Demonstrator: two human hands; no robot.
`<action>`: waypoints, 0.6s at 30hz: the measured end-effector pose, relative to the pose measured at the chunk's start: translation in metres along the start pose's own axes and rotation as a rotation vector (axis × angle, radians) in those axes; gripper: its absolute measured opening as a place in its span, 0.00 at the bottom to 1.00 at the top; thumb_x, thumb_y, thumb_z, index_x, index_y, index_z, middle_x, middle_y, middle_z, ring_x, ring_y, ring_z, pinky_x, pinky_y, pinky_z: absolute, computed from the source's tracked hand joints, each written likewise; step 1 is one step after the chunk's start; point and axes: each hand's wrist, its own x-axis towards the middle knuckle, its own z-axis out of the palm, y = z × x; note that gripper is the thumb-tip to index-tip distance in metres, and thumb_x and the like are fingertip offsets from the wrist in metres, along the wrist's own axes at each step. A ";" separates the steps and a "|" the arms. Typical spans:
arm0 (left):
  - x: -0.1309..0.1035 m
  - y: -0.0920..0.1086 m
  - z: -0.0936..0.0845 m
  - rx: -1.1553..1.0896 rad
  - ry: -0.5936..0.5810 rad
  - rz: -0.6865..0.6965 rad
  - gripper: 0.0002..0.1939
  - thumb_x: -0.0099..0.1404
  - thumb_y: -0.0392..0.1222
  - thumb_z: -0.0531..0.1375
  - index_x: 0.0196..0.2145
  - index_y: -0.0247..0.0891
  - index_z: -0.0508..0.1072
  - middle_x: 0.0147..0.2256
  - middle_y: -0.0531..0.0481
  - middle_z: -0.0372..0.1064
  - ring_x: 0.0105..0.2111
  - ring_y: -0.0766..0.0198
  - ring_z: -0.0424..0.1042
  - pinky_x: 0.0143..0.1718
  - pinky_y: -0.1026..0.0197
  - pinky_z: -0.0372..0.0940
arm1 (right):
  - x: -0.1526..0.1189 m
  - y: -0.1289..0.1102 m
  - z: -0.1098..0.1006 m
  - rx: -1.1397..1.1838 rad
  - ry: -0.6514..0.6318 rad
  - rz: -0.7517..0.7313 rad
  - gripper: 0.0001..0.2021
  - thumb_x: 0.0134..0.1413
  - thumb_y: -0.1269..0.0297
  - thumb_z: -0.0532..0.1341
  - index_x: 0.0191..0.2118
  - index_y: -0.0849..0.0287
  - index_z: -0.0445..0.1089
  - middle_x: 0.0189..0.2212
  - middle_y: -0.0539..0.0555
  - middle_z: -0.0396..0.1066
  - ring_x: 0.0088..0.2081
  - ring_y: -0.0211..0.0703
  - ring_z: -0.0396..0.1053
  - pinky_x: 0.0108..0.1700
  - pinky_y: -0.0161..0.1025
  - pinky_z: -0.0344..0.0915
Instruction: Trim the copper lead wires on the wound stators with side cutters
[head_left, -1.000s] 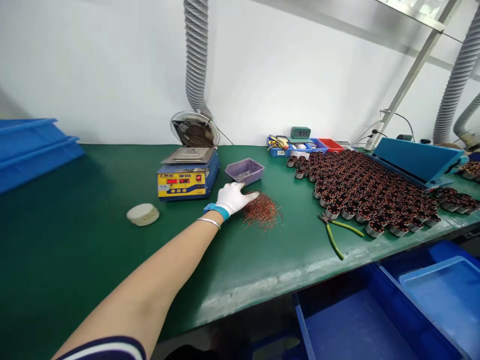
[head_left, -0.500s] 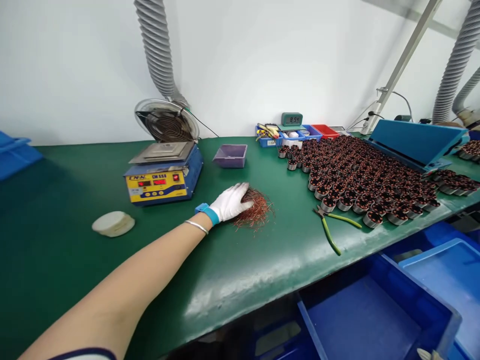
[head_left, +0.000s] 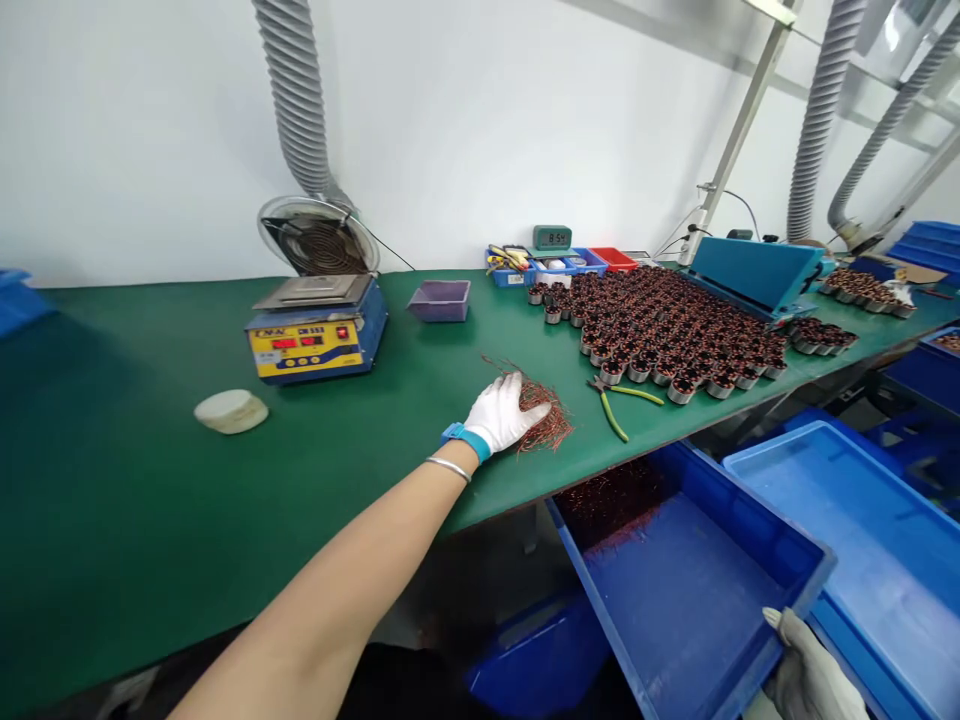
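Note:
My left hand [head_left: 504,412], in a white glove with a blue band at the wrist, rests against a pile of thin copper wire clippings [head_left: 549,418] on the green table. Its fingers are spread over the pile's left side, thumb apart. At the lower right, my gloved right hand [head_left: 810,665] grips the near right corner of a blue bin [head_left: 697,590] below the table edge. Reddish clippings [head_left: 622,505] lie in the bin's far left part. Green-handled cutters [head_left: 616,400] lie open on the table, right of the pile.
Many copper-wound metal parts [head_left: 675,320] crowd the table's right side. A yellow and blue heating device [head_left: 319,335], a purple tray [head_left: 441,300] and a white round pad [head_left: 231,411] stand leftward. Another blue tray [head_left: 862,540] is beside the bin.
My left hand and the clippings have moved toward the table's front edge. My right hand has come further into view at the bin, which now shows more fully. The view has shifted right.

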 end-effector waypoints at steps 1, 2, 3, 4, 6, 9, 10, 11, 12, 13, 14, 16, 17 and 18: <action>-0.002 0.006 0.001 -0.007 0.018 -0.024 0.45 0.66 0.66 0.42 0.65 0.21 0.50 0.65 0.29 0.52 0.65 0.44 0.53 0.63 0.49 0.52 | -0.001 0.001 -0.001 0.076 0.015 0.041 0.24 0.37 0.49 0.63 0.44 0.49 0.72 0.36 0.57 0.77 0.42 0.60 0.76 0.36 0.45 0.77; -0.005 0.009 0.001 -0.010 0.037 -0.053 0.44 0.67 0.64 0.40 0.65 0.20 0.48 0.65 0.29 0.50 0.65 0.46 0.52 0.63 0.50 0.52 | -0.002 0.001 0.000 0.183 0.028 0.099 0.23 0.38 0.48 0.62 0.42 0.53 0.71 0.36 0.58 0.77 0.43 0.60 0.76 0.39 0.45 0.77; -0.008 0.009 -0.001 -0.009 0.055 -0.087 0.44 0.68 0.63 0.38 0.66 0.19 0.46 0.66 0.28 0.47 0.66 0.46 0.50 0.63 0.50 0.52 | -0.002 0.000 0.001 0.314 0.043 0.170 0.22 0.39 0.48 0.62 0.40 0.55 0.70 0.35 0.58 0.77 0.44 0.60 0.75 0.42 0.45 0.76; -0.012 0.008 -0.003 -0.005 0.071 -0.124 0.43 0.69 0.62 0.37 0.66 0.18 0.44 0.66 0.26 0.45 0.66 0.45 0.49 0.63 0.49 0.51 | -0.003 -0.002 0.002 0.456 0.058 0.250 0.20 0.40 0.48 0.63 0.39 0.55 0.69 0.35 0.58 0.77 0.44 0.59 0.75 0.44 0.45 0.76; -0.022 0.003 -0.009 0.010 0.081 -0.181 0.45 0.68 0.63 0.38 0.65 0.16 0.45 0.65 0.22 0.46 0.66 0.41 0.50 0.62 0.44 0.52 | -0.004 -0.007 0.006 0.698 0.089 0.388 0.19 0.38 0.52 0.66 0.38 0.53 0.66 0.33 0.55 0.77 0.45 0.58 0.75 0.45 0.45 0.76; -0.038 0.007 -0.015 0.028 0.044 -0.158 0.50 0.62 0.69 0.46 0.64 0.18 0.51 0.63 0.22 0.52 0.63 0.36 0.53 0.61 0.42 0.52 | -0.005 -0.014 0.011 0.880 0.123 0.478 0.20 0.34 0.60 0.70 0.37 0.52 0.65 0.29 0.51 0.76 0.43 0.54 0.76 0.45 0.43 0.76; -0.043 0.014 -0.015 0.030 0.028 -0.134 0.52 0.60 0.71 0.48 0.63 0.18 0.52 0.63 0.22 0.53 0.63 0.35 0.54 0.61 0.42 0.51 | -0.005 -0.016 0.012 0.897 0.121 0.484 0.20 0.34 0.61 0.70 0.37 0.52 0.65 0.29 0.50 0.75 0.42 0.54 0.76 0.44 0.43 0.76; -0.048 0.023 -0.014 0.031 0.012 -0.110 0.54 0.58 0.72 0.49 0.63 0.18 0.53 0.63 0.22 0.52 0.63 0.35 0.53 0.62 0.43 0.51 | -0.005 -0.016 0.013 0.903 0.119 0.479 0.20 0.35 0.62 0.70 0.37 0.52 0.65 0.29 0.51 0.75 0.41 0.54 0.76 0.43 0.44 0.76; -0.053 0.035 -0.013 0.030 0.001 -0.094 0.55 0.57 0.73 0.49 0.63 0.18 0.53 0.63 0.22 0.52 0.64 0.35 0.53 0.62 0.44 0.50 | -0.004 -0.016 0.014 0.900 0.117 0.471 0.19 0.35 0.62 0.70 0.37 0.52 0.65 0.30 0.51 0.76 0.40 0.55 0.76 0.42 0.45 0.77; -0.057 0.048 -0.011 0.028 -0.007 -0.084 0.55 0.57 0.73 0.49 0.63 0.18 0.53 0.63 0.23 0.51 0.64 0.35 0.52 0.63 0.44 0.49 | -0.004 -0.014 0.014 0.892 0.114 0.463 0.19 0.36 0.62 0.70 0.37 0.52 0.65 0.30 0.51 0.76 0.39 0.55 0.77 0.42 0.45 0.77; -0.061 0.062 -0.009 0.025 -0.013 -0.076 0.56 0.56 0.73 0.49 0.63 0.18 0.53 0.64 0.23 0.51 0.64 0.35 0.52 0.63 0.44 0.49 | -0.002 -0.012 0.015 0.888 0.112 0.459 0.19 0.37 0.63 0.70 0.37 0.53 0.65 0.31 0.52 0.76 0.38 0.54 0.77 0.42 0.45 0.77; -0.071 0.089 -0.006 0.017 -0.018 -0.065 0.56 0.56 0.74 0.49 0.64 0.18 0.53 0.64 0.23 0.50 0.65 0.35 0.50 0.64 0.44 0.48 | 0.000 -0.008 0.015 0.900 0.103 0.464 0.20 0.36 0.63 0.71 0.39 0.54 0.66 0.31 0.51 0.76 0.38 0.53 0.77 0.42 0.44 0.77; -0.077 0.102 -0.005 0.010 -0.022 -0.058 0.57 0.56 0.74 0.49 0.64 0.18 0.52 0.64 0.23 0.49 0.65 0.36 0.50 0.64 0.45 0.47 | 0.002 -0.007 0.015 0.912 0.095 0.478 0.21 0.36 0.64 0.71 0.40 0.54 0.66 0.31 0.50 0.76 0.38 0.53 0.77 0.42 0.44 0.77; -0.083 0.115 -0.004 0.001 -0.026 -0.048 0.57 0.55 0.74 0.50 0.64 0.18 0.52 0.64 0.23 0.49 0.65 0.36 0.49 0.64 0.45 0.47 | 0.003 -0.006 0.015 0.925 0.089 0.494 0.23 0.35 0.64 0.72 0.41 0.55 0.66 0.31 0.50 0.76 0.39 0.52 0.77 0.42 0.43 0.77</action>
